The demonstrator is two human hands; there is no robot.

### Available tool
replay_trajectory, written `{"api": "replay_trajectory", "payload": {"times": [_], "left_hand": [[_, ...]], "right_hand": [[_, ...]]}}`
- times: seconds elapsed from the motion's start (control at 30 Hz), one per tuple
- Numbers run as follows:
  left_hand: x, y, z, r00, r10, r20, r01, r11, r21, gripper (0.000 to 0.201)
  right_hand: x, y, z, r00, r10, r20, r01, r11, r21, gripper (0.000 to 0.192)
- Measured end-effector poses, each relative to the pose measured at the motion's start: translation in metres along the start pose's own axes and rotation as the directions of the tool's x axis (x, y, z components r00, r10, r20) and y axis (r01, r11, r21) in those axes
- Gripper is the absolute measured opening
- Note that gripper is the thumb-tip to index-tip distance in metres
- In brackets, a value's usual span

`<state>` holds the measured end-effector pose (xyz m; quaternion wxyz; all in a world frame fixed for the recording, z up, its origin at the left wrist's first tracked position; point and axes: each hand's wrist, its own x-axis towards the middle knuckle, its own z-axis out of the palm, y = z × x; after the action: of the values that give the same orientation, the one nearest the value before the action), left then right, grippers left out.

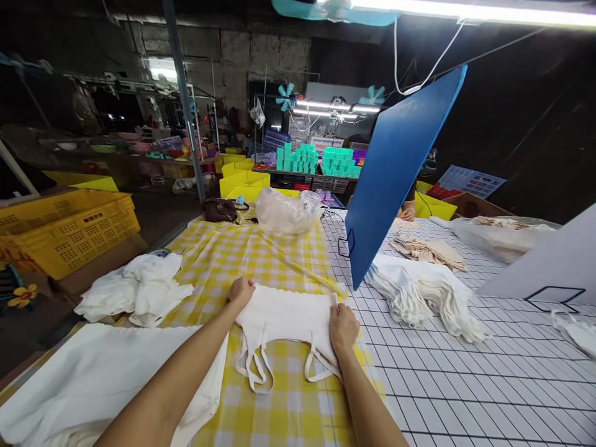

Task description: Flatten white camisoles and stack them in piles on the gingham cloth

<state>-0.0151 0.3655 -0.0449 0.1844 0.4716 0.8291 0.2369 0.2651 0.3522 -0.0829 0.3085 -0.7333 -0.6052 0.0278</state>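
Note:
A white camisole [291, 312] is spread over the yellow checked cloth, its hem away from me and its thin straps towards me. At the hem's left corner, my left hand [241, 292] is closed on the fabric. My right hand [343, 325] grips the right corner, fingers bent over the edge. The hem is stretched fairly straight between both hands. Under my left forearm lies a flat pile of white fabric [121, 354]. A crumpled heap of white garments [139, 285] sits beyond that pile.
A blue panel [400, 161] stands right of the yellow checked cloth [288, 416]. Behind it are stacked white garments [419, 288] and beige pieces [431, 248]. A clear plastic bag [286, 211] and dark handbag [220, 210] lie at the far end. Yellow crates [88, 230] stand left. Another person's hand [408, 213] shows behind the panel.

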Motion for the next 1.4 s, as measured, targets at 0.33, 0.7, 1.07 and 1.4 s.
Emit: {"api": "replay_trajectory", "payload": {"times": [0.33, 0.7, 1.07, 1.4], "left_hand": [[-0.018, 0.008, -0.022, 0.987, 0.127, -0.101, -0.157, 0.902, -0.403, 0.006], [-0.115, 0.015, -0.121, 0.874, 0.367, -0.317, -0.482, 0.579, -0.658, 0.015], [-0.241, -0.016, -0.184, 0.918, 0.390, -0.072, -0.252, 0.435, -0.865, 0.030], [-0.235, -0.066, -0.034, 0.966, 0.255, -0.036, -0.258, 0.961, -0.098, 0.018]], "right_hand": [[-0.001, -0.005, -0.021, 0.996, 0.040, -0.080, -0.010, 0.937, 0.348, 0.042], [-0.043, -0.048, -0.175, 0.991, 0.030, -0.130, 0.082, 0.629, 0.773, 0.044], [-0.127, -0.025, -0.289, 0.982, 0.141, 0.122, -0.183, 0.595, 0.783, 0.037], [-0.140, 0.051, -0.160, 0.961, 0.023, 0.276, -0.104, 0.954, 0.281, 0.030]]}}
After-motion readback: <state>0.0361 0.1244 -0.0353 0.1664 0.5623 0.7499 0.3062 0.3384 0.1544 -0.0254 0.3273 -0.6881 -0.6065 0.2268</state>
